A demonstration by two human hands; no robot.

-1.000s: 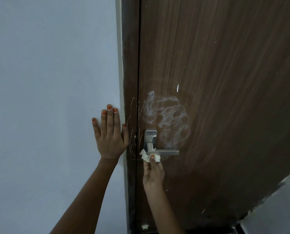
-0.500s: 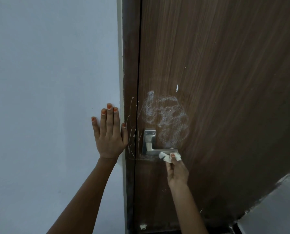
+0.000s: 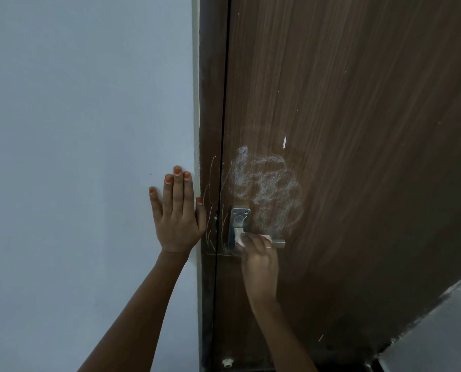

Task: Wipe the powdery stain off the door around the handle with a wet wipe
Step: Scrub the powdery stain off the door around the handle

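Note:
A dark brown wooden door [image 3: 358, 130] carries a white powdery stain [image 3: 269, 189] above and to the right of its metal lever handle [image 3: 239, 220]. My right hand [image 3: 259, 260] grips a white wet wipe [image 3: 238, 237] and holds it against the lever, covering most of the bar; only the bar's right tip shows. Thin white scratch marks [image 3: 213, 210] run down the door frame left of the handle. My left hand [image 3: 177, 213] lies flat, fingers straight, on the wall beside the frame.
A pale blue-grey wall [image 3: 76, 157] fills the left half. A small white door stop [image 3: 227, 362] sits at the door's bottom edge. A lighter floor or wall strip [image 3: 438, 331] shows at the lower right.
My right hand has moved the wipe from below the lever's right end back left and up onto the lever, near the plate. The left hand has stayed on the wall.

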